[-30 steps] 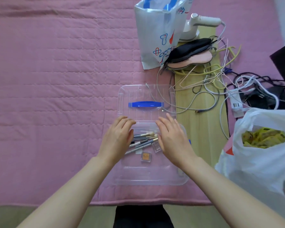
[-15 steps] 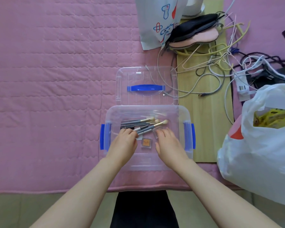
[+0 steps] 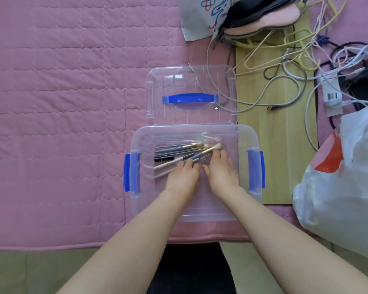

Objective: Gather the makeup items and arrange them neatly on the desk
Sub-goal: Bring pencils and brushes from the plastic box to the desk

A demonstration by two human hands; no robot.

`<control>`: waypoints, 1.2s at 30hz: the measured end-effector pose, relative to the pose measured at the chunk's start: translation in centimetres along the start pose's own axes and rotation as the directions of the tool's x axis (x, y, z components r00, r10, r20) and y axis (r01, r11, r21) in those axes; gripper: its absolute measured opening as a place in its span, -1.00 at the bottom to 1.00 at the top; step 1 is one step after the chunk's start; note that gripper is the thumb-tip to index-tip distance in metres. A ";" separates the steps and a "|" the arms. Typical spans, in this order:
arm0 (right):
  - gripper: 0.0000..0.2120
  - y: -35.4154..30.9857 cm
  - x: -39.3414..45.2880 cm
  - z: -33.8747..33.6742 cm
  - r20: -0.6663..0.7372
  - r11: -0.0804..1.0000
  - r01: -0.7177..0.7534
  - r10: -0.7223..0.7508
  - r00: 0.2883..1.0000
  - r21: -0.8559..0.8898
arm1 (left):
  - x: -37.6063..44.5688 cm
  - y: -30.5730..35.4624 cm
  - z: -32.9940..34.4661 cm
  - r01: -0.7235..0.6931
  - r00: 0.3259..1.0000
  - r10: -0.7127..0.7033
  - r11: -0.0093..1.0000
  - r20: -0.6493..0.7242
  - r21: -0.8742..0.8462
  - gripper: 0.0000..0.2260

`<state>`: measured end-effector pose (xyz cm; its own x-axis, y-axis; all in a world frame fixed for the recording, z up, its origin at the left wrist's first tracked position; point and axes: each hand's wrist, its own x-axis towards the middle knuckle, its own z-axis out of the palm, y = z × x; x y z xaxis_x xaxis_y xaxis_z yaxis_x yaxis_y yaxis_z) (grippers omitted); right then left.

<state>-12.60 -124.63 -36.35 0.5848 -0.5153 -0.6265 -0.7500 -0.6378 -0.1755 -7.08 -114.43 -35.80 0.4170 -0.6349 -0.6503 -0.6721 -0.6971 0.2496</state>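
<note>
A clear plastic box (image 3: 136,200) with blue side latches sits on the pink quilted mat. Several makeup brushes (image 3: 179,150) lie in a bundle on its floor, bristles pointing right. Both of my hands are down inside the box. My left hand (image 3: 183,177) curls its fingertips over the lower brush handles. My right hand (image 3: 220,171) is right beside it, and a small clear case (image 3: 206,161) sits between its thumb and forefinger, next to a brush tip. Whatever lies under my palms is hidden.
The box's clear lid (image 3: 155,98) with a blue handle lies flat just behind it. A wooden board (image 3: 278,158) with tangled cables (image 3: 289,66) is to the right. A white plastic bag (image 3: 338,204) bulges at the right edge, and a paper bag (image 3: 191,24) stands at the back.
My hands have dropped from near the box's far rim down onto the brushes. The small orange pan that lay between them is now covered. My view has tilted down.
</note>
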 end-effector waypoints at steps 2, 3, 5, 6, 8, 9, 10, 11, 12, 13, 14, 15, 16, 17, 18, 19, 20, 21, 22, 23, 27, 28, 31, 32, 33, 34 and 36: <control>-0.31 -0.2 0.4 0.1 -0.028 1.000 -0.024 0.023 0.999 -0.008 | 0.2 0.0 -0.1 -0.016 1.000 0.016 1.000 0.003 0.021 -0.74; -0.30 -0.2 0.4 0.1 -0.035 0.999 -0.031 0.031 0.999 -0.011 | 0.3 0.0 -0.1 -0.016 1.000 0.016 1.000 0.007 0.024 -0.73; -0.28 -0.5 0.8 0.7 -0.036 0.998 -0.054 0.055 0.998 0.019 | 0.5 -0.4 0.3 -0.006 1.000 0.005 1.000 0.024 0.027 -0.75; -0.29 -0.5 0.8 0.7 -0.033 0.997 -0.061 0.062 0.998 0.043 | 0.4 -0.5 0.3 -0.002 1.000 0.001 1.000 0.031 0.027 -0.77; -0.38 -0.3 0.7 0.8 -0.006 0.998 -0.052 0.053 0.999 0.041 | 0.1 -1.0 0.6 0.003 0.999 -0.004 0.999 0.048 0.036 -0.81; -0.50 -0.1 0.7 0.8 0.015 0.999 -0.035 0.035 0.999 0.015 | -0.1 -1.2 0.7 0.015 0.998 -0.016 1.000 0.059 0.019 -0.83; -0.63 0.1 0.6 0.8 0.040 1.000 -0.016 0.016 0.999 -0.006 | -0.4 -1.5 0.8 0.046 0.997 -0.044 0.999 0.063 -0.024 -0.85; -0.73 0.3 0.5 0.7 0.064 1.000 -0.003 0.003 0.998 -0.015 | -0.8 -1.8 0.8 0.093 0.995 -0.088 0.991 0.054 -0.094 -0.88; -0.78 0.5 0.4 0.7 0.083 1.000 0.006 -0.005 0.997 -0.013 | -1.3 -2.2 0.8 0.140 0.990 -0.138 0.974 0.026 -0.176 -0.90; -0.79 0.6 0.3 0.6 0.099 1.000 0.007 -0.006 0.995 -0.007 | -1.7 -2.5 0.8 0.176 0.982 -0.186 0.950 -0.016 -0.259 -0.91; -0.80 0.7 0.2 0.4 0.110 1.000 0.005 -0.005 0.994 0.003 | -2.0 -2.9 0.6 0.197 0.972 -0.229 0.921 -0.056 -0.337 -0.92; -0.80 0.7 0.1 0.2 0.117 1.000 0.003 -0.006 0.993 0.021 | -2.3 -3.2 0.4 0.205 0.962 -0.261 0.888 -0.085 -0.412 -0.91; -0.80 0.6 0.1 0.0 0.123 0.999 0.006 -0.013 0.992 0.050 | -2.6 -3.6 0.2 0.200 0.954 -0.282 0.852 -0.102 -0.484 -0.88; -0.81 0.5 0.0 -0.2 0.130 0.997 0.016 -0.026 0.991 0.082 | -2.8 -3.9 -0.1 0.191 0.946 -0.301 0.817 -0.119 -0.544 -0.85; -0.81 0.4 0.0 -0.5 0.137 0.994 0.030 -0.045 0.990 0.109 | -3.0 -4.1 -0.5 0.184 0.935 -0.325 0.786 -0.141 -0.591 -0.83; -0.79 0.3 0.0 -0.7 0.143 0.991 0.045 -0.063 0.988 0.127 | -3.1 -4.4 -0.8 0.182 0.922 -0.353 0.757 -0.159 -0.628 -0.83; -0.76 0.1 0.0 -0.9 0.143 0.988 0.061 -0.081 0.986 0.140 | -3.2 -4.6 -1.1 0.182 0.908 -0.383 0.726 -0.171 -0.663 -0.87; -0.71 -0.1 -0.1 -1.1 0.137 0.986 0.078 -0.099 0.986 0.147 | -3.2 -4.7 -1.4 0.182 0.899 -0.404 0.695 -0.169 -0.695 -0.94; -0.67 -0.3 -0.1 -1.1 0.126 0.984 0.099 -0.118 0.985 0.147 | -3.2 -4.7 -1.7 0.185 0.896 -0.416 0.668 -0.155 -0.721 -0.92; -0.63 -0.5 -0.1 -1.2 0.111 0.983 0.126 -0.141 0.984 0.133 | -3.1 -4.6 -1.9 0.192 0.896 -0.423 0.643 -0.135 -0.742 -0.82; -0.74 -1.3 -0.3 -0.9 0.057 0.951 0.306 -0.304 0.951 -0.036 | -2.5 -4.3 -2.7 0.207 0.871 -0.478 0.575 -0.119 -0.792 -0.67; -0.78 -1.6 -0.3 -0.7 0.052 0.933 0.357 -0.355 0.933 -0.052 | -2.3 -4.3 -2.8 0.213 0.868 -0.484 0.568 -0.113 -0.795 -0.71; -0.85 -2.4 -0.5 -0.1 0.065 0.865 0.500 -0.498 0.865 -0.032 | -1.4 -4.3 -3.0 0.250 0.845 -0.529 0.531 -0.086 -0.810 -0.74; -0.81 -2.6 -0.4 0.2 0.073 0.840 0.540 -0.536 0.841 -0.047 | -1.2 -4.2 -3.0 0.262 0.829 -0.553 0.520 -0.086 -0.813 -0.72; -0.76 -2.9 -0.4 0.4 0.083 0.817 0.572 -0.567 0.820 -0.073 | -1.0 -4.1 -3.0 0.275 0.815 -0.571 0.534 -0.101 -0.799 -0.72; -0.71 -3.0 -0.3 0.5 0.097 0.796 0.596 -0.588 0.803 -0.108 | -0.8 -4.0 -2.8 0.291 0.809 -0.573 0.580 -0.128 -0.761 -0.73; -0.61 -2.8 0.0 0.7 0.128 0.757 0.626 -0.613 0.779 -0.189 | -0.3 -3.9 -2.3 0.323 0.816 -0.544 0.708 -0.195 -0.628 -0.84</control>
<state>-10.71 -122.44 -36.40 0.8763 0.0626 -0.4777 -0.1429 -0.9131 -0.3818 -3.17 -112.24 -34.91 0.8254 -0.2033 -0.5267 0.0426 -0.9078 0.4171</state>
